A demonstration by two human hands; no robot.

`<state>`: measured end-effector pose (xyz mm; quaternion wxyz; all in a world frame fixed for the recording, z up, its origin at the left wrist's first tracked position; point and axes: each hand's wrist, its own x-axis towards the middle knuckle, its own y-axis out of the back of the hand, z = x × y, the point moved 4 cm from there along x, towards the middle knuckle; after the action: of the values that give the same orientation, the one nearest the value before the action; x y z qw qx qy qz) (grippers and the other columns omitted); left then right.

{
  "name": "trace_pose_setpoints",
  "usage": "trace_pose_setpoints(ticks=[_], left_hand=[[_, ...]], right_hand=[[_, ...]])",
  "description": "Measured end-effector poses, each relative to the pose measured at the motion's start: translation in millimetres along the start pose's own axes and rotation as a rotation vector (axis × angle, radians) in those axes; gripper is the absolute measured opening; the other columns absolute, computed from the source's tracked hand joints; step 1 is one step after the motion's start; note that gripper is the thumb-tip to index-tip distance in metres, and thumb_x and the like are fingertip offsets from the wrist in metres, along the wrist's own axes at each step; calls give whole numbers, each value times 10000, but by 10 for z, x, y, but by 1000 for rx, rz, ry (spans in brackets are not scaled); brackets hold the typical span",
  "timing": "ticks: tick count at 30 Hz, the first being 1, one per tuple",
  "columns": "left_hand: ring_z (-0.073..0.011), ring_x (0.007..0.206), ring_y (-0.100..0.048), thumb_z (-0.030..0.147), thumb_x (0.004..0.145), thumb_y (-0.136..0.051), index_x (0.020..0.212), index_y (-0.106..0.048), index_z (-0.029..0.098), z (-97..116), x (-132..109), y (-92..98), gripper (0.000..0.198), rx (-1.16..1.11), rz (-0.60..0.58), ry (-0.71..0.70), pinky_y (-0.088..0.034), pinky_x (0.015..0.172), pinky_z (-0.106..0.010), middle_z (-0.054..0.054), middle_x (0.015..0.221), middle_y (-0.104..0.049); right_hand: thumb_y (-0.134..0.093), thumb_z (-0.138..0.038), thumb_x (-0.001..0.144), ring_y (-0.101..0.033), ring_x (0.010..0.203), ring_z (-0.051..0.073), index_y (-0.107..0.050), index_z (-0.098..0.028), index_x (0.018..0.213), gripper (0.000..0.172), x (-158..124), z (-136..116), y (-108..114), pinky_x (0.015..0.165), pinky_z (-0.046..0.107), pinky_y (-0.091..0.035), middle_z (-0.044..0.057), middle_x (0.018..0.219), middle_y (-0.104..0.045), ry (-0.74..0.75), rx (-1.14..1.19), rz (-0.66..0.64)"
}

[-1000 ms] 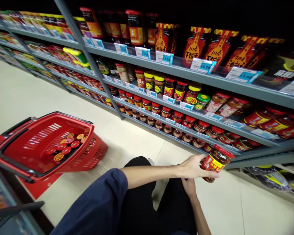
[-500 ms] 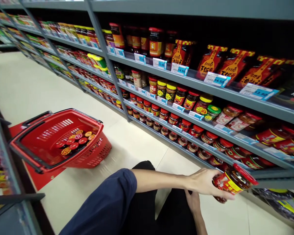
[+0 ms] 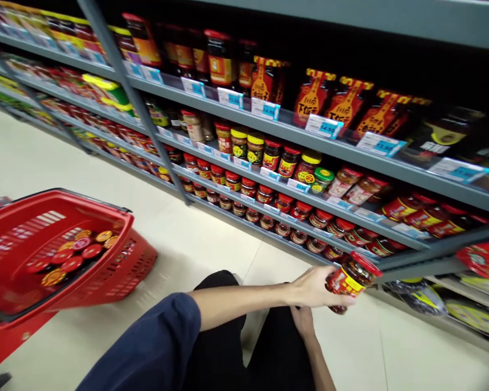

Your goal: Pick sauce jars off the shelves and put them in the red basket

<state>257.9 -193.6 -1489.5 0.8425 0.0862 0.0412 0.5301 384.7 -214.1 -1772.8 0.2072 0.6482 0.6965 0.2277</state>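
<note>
My left hand [image 3: 312,289] reaches across to the right and is closed around a glass jar [image 3: 352,279] of dark sauce. The jar has a red lid and a red and yellow label, and it tilts to the right in front of the lower shelves. Under the left forearm, my right hand [image 3: 303,320] rests by my right knee; its fingers are mostly hidden. On the floor at the left stands a red shopping basket [image 3: 140,266] with several lidded jars [image 3: 73,263] lying together inside it.
Grey shelving [image 3: 228,111] runs along the aisle, filled with rows of sauce jars [image 3: 264,195] and price tags. Red pouches [image 3: 315,98] stand on the upper shelf. More packaged goods [image 3: 472,315] are low at the right. Pale tiled floor [image 3: 212,233] lies between basket and shelves.
The view has swung to the right, so the basket and shelves appear farther left. My left hand still grips the jar, and my right hand stays by the knee.
</note>
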Motion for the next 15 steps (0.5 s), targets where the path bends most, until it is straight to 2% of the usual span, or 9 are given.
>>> trace_pose_setpoints(ticks=[6, 11, 15], left_hand=[[-198, 852, -662, 576, 693, -839, 1146, -688, 138, 46, -6, -33, 649, -16, 2, -1, -521, 737, -258, -58, 990, -744], [-211, 885, -683, 571, 676, -851, 1167, -689, 140, 32, -30, -67, 673, -28, -3, 23, -547, 787, -279, -65, 1022, -753], [-211, 885, -693, 570, 686, -844, 1177, -686, 141, 13, -46, -93, 671, -34, 4, 35, -554, 785, -281, -71, 1037, -758]], right_hand=[[-572, -543, 898, -572, 1360, 376, -675, -155, 1339, 597, -28, -58, 20, 1132, 487, -474, 161, 1363, -692, 62, 47, -9], [-486, -529, 958, -562, 1355, 326, -598, -149, 1400, 593, 4, -117, -18, 1094, 460, -504, 142, 1337, -678, 69, 47, 46], [-438, -489, 985, -580, 1329, 293, -598, -153, 1385, 547, 14, -146, -68, 1056, 415, -530, 143, 1289, -686, 51, 19, 64]])
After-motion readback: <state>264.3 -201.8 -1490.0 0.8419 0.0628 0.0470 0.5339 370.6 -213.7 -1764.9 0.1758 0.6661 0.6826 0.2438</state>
